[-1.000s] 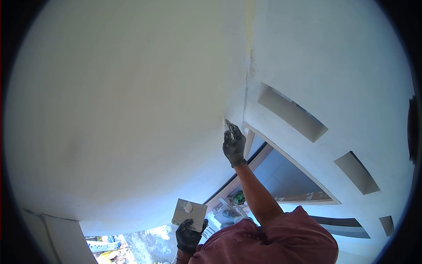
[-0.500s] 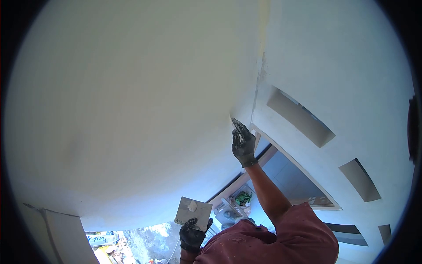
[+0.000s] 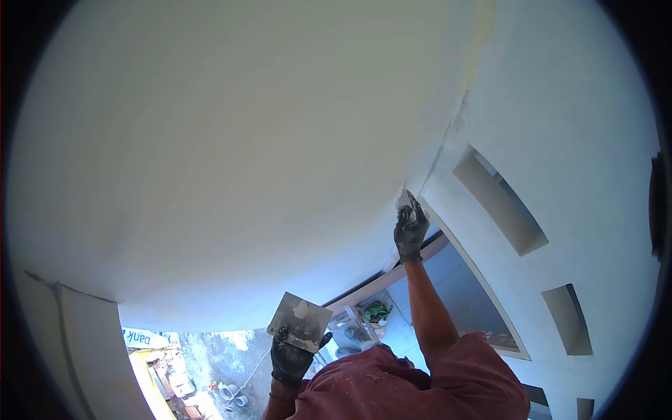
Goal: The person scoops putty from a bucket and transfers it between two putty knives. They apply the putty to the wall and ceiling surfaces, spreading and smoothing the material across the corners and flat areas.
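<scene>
- Head view, main surface: a broad, pale, smooth surface fills the upper left and centre, cream above and bluish toward its lower edge (wall or ceiling, the angle does not settle it).
- Head view, joint: a thin grey line runs where this surface meets the adjoining white wall; a rough greyish patch lies along it, with a yellowish strip above.
- Head view, right hand: black-gloved and smeared with white, raised close to the joint. Its fingers are closed on a small blade, the tip of which is at the pale surface; firm contact cannot be confirmed.
- Head view, left hand: also black-gloved, held lower and well apart from the right. It is closed on the lower edge of a flat square plate, which carries white paste.
- Head view, room: the adjoining wall has slot-like openings, the largest to the right of the blade. Below the joint stands a pale frame.
- Head view, lower left: bright, grey ground and a sign lettered "bank".
</scene>
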A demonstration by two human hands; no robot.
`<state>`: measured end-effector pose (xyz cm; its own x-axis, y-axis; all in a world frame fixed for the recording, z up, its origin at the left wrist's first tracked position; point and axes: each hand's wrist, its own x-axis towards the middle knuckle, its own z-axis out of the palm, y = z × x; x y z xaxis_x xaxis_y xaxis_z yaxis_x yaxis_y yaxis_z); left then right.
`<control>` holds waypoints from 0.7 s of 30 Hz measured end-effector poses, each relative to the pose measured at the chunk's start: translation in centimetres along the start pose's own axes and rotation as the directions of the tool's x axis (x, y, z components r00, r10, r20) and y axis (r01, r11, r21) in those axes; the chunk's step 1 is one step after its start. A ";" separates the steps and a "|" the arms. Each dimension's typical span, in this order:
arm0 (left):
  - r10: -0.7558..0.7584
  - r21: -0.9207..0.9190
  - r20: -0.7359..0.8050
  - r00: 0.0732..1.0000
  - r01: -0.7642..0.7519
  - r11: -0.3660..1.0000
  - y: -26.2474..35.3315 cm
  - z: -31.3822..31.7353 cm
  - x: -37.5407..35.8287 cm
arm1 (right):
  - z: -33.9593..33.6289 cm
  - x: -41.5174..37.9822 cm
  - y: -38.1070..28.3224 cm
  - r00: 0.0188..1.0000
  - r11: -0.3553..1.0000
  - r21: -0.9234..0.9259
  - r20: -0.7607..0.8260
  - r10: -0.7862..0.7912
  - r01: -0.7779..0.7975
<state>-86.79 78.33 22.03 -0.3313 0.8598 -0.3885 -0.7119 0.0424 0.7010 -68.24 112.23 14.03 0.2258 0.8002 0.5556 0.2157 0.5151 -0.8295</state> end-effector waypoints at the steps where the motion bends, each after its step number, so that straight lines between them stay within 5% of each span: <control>1: -0.041 -0.101 0.010 0.999 0.042 0.994 0.6 0.7 0.0 | -0.5 -0.7 -0.9 0.991 0.991 0.110 0.124 0.059 -0.072; 3: -0.053 -0.166 0.020 0.998 0.055 0.985 1.2 1.4 0.4 | -1.2 -2.1 -2.7 0.979 0.960 0.231 0.163 0.125 -0.161; 4: -0.052 -0.187 0.022 0.998 0.055 0.981 1.4 1.5 0.7 | -2.1 -2.7 -4.3 0.923 0.875 0.304 0.209 0.324 -0.376; 5: 0.115 0.129 0.007 0.993 -0.115 0.985 1.1 2.0 1.0 | -2.7 -3.4 -5.5 0.825 0.742 0.361 0.266 0.499 -0.565; 6: 0.200 0.282 0.021 0.980 -0.198 0.939 1.3 2.2 1.1 | -3.1 -4.7 -6.5 0.927 0.851 0.379 0.242 0.287 -0.363; 7: 0.284 0.428 0.034 0.958 -0.270 0.862 1.4 2.4 1.1 | -3.9 -5.6 -7.2 0.925 0.850 0.382 0.253 0.282 -0.364; 8: 0.456 0.774 0.286 0.843 -0.484 0.409 2.4 2.0 0.8 | -4.4 -6.1 -9.4 0.847 0.643 0.552 0.360 0.391 -0.531; 9: 0.431 0.818 0.567 0.701 -0.542 -0.194 3.0 1.7 0.4 | -4.9 -6.8 -11.5 0.744 0.372 0.655 0.486 0.458 -0.657; 10: 0.441 0.744 0.667 0.601 -0.568 -0.352 3.1 1.6 0.2 | -5.7 -8.2 -12.9 0.737 0.371 0.647 0.501 0.453 -0.667; 11: 0.449 0.751 0.659 0.603 -0.560 -0.350 3.1 1.6 -0.4 | -6.6 -9.6 -13.9 0.852 0.718 0.516 0.479 0.211 -0.467; 12: 0.415 0.745 0.667 0.619 -0.573 -0.343 3.3 1.7 -1.0 | -6.3 -7.8 -18.3 0.830 0.821 0.494 0.556 -0.047 -0.285; 13: 0.378 0.737 0.675 0.633 -0.586 -0.336 3.3 1.6 -1.5 | -6.0 -6.1 -22.7 0.747 0.846 0.528 0.593 -0.301 -0.079; 14: 0.434 0.778 0.622 0.652 -0.578 -0.248 2.7 0.8 -1.7 | -6.5 -6.4 -23.3 0.626 0.820 0.566 0.669 -0.400 -0.081; 17: 0.476 0.779 0.592 0.651 -0.613 -0.131 1.3 -2.4 -2.3 | -7.7 -7.4 -23.1 0.187 0.789 0.539 0.777 -0.601 0.295; 18: 0.345 0.761 0.330 0.879 -0.464 0.454 1.8 -1.1 -3.0 | -7.9 -7.6 -23.6 0.183 0.787 0.540 0.777 -0.602 0.298; 19: 0.167 0.455 0.023 0.986 -0.159 0.876 2.3 0.2 -3.7 | -8.0 -7.6 -23.9 0.179 0.779 0.523 0.778 -0.602 0.347; 20: 0.013 0.058 0.048 0.999 -0.015 0.998 2.6 -0.5 -3.6 | -8.0 -7.7 -24.2 0.175 0.768 0.504 0.779 -0.602 0.395; 21: -0.122 -0.337 0.135 0.983 0.162 0.928 2.9 -1.2 -3.4 | -7.9 -7.8 -24.3 0.174 0.767 0.502 0.780 -0.601 0.399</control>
<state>-88.45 74.96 24.63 -0.1550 0.9090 -0.3870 -0.9224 0.0072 0.3862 -67.78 91.07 30.32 -0.8314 0.0698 0.5513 -0.2209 0.8689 -0.4431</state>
